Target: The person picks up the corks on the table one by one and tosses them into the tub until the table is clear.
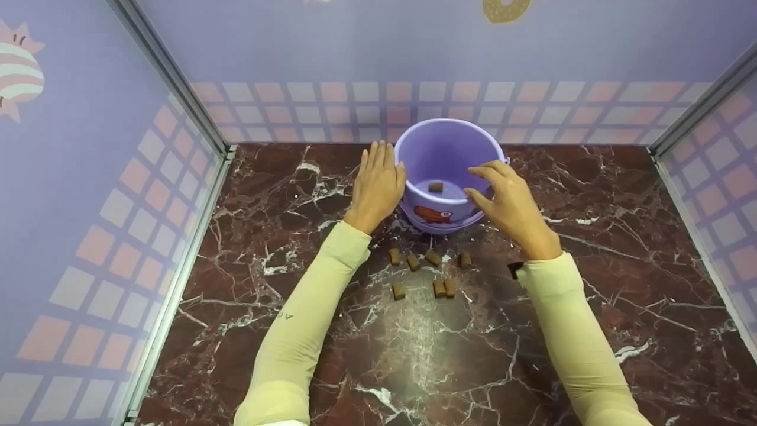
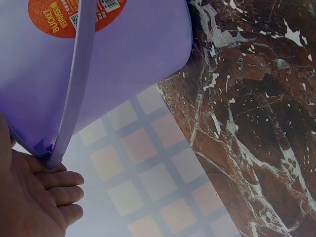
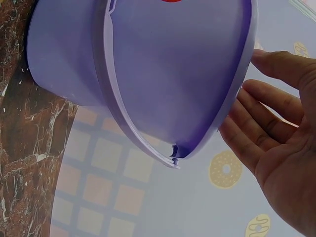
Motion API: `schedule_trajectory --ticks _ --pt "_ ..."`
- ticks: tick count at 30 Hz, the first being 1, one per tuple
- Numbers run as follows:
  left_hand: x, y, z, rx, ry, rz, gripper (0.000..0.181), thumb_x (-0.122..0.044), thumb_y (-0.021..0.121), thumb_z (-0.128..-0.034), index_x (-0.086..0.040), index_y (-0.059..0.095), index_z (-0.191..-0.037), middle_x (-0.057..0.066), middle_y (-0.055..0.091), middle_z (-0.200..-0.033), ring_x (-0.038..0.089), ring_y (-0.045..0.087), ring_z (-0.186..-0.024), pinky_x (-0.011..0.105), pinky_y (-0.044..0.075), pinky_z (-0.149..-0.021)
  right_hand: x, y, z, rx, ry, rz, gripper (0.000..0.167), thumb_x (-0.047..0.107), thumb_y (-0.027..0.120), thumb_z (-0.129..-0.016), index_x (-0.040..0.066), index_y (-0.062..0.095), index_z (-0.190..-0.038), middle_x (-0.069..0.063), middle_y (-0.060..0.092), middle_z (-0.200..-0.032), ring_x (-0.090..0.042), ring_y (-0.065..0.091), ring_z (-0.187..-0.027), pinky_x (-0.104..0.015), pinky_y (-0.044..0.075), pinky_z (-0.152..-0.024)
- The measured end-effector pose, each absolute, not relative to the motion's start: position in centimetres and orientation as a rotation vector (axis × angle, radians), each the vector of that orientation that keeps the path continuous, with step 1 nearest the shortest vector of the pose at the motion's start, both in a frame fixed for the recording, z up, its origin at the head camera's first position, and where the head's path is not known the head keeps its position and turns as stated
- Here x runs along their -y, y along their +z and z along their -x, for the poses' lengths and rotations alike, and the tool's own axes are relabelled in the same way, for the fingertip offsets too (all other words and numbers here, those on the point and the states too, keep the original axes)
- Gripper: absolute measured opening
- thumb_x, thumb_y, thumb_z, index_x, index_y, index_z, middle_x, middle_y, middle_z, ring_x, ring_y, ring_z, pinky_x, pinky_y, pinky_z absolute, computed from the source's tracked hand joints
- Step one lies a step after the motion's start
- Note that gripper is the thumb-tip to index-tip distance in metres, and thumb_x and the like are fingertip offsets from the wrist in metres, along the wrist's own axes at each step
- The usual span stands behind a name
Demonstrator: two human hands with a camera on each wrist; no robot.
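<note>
A purple bucket (image 1: pixel 421 192) stands upright at the back of the tabletop, its handle hanging down along the front. One short brown cork-like piece (image 1: pixel 436 187) is in the bottom of it. Flat against the bucket's left side lies my left hand (image 1: pixel 377 188), fingers straight; the left wrist view has those fingers by the handle joint. My right hand (image 1: pixel 513 198) is over the right front rim, thumb and fingers spread apart with nothing between them. Several more brown cork-like pieces (image 1: pixel 433 258) are scattered on the tabletop in front of the bucket.
The tabletop (image 1: pixel 532 367) is dark red marble with white veins. Purple panels with pink and white squares (image 1: pixel 331 110) enclose it at the back and both sides. A metal strip (image 1: pixel 177 284) edges the left side.
</note>
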State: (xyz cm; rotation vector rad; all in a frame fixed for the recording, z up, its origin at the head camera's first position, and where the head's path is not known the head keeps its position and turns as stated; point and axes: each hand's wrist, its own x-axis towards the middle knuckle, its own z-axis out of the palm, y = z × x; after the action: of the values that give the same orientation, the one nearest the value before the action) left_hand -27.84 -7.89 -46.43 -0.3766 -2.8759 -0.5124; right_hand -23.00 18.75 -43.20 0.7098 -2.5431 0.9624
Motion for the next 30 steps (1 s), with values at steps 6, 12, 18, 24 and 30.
schedule_trajectory --ticks 6,12,18,24,30 --pt "7.8 -46.4 28.0 2.875 -0.502 0.377 0.061 -0.030 0.028 -0.1153 0.010 0.035 -0.160 0.027 0.032 -0.167 0.038 0.023 -0.159 0.046 0.006 -0.132 -18.9 -43.1 22.9 2.535 0.951 -0.714 0.041 0.004 0.083 -0.091 -0.010 0.070 -0.127 -0.025 0.069 -0.124 -0.042 0.065 -0.112 -0.052 0.053 -0.100" --pt "7.8 -46.4 28.1 2.877 -0.499 0.370 0.060 -0.030 0.028 -0.1153 0.010 0.035 -0.160 0.026 0.033 -0.167 0.038 0.023 -0.159 0.045 0.005 -0.132 -19.0 -43.2 22.6 2.506 0.935 -0.730 0.039 0.004 0.083 -0.092 -0.010 0.071 -0.125 -0.026 0.069 -0.121 -0.043 0.065 -0.112 -0.053 0.053 -0.102" --pt "7.8 -46.4 28.1 2.883 -0.508 0.370 0.061 -0.031 0.027 -0.1151 0.010 0.034 -0.160 0.026 0.032 -0.167 0.037 0.021 -0.160 0.045 0.004 -0.132 -19.4 -43.5 22.1 2.453 0.918 -0.752 0.039 0.002 0.084 -0.090 -0.010 0.071 -0.125 -0.026 0.069 -0.120 -0.045 0.064 -0.115 -0.054 0.051 -0.106" --pt "7.9 -46.4 27.9 2.876 -0.530 0.371 0.061 -0.030 0.027 -0.1151 0.010 0.033 -0.161 0.027 0.033 -0.167 0.037 0.022 -0.160 0.042 0.000 -0.131 -19.9 -43.8 21.1 2.413 0.916 -0.750 0.040 0.002 0.085 -0.088 -0.011 0.071 -0.124 -0.026 0.069 -0.119 -0.044 0.066 -0.113 -0.054 0.052 -0.106" --pt "7.9 -46.4 27.9 2.875 -0.535 0.375 0.061 -0.031 0.028 -0.1152 0.010 0.033 -0.160 0.027 0.033 -0.167 0.037 0.020 -0.160 0.042 -0.001 -0.131 -20.2 -44.1 20.3 2.381 0.914 -0.736 0.040 -0.001 0.086 -0.086 -0.010 0.071 -0.123 -0.024 0.070 -0.117 -0.041 0.067 -0.108 -0.053 0.055 -0.102"
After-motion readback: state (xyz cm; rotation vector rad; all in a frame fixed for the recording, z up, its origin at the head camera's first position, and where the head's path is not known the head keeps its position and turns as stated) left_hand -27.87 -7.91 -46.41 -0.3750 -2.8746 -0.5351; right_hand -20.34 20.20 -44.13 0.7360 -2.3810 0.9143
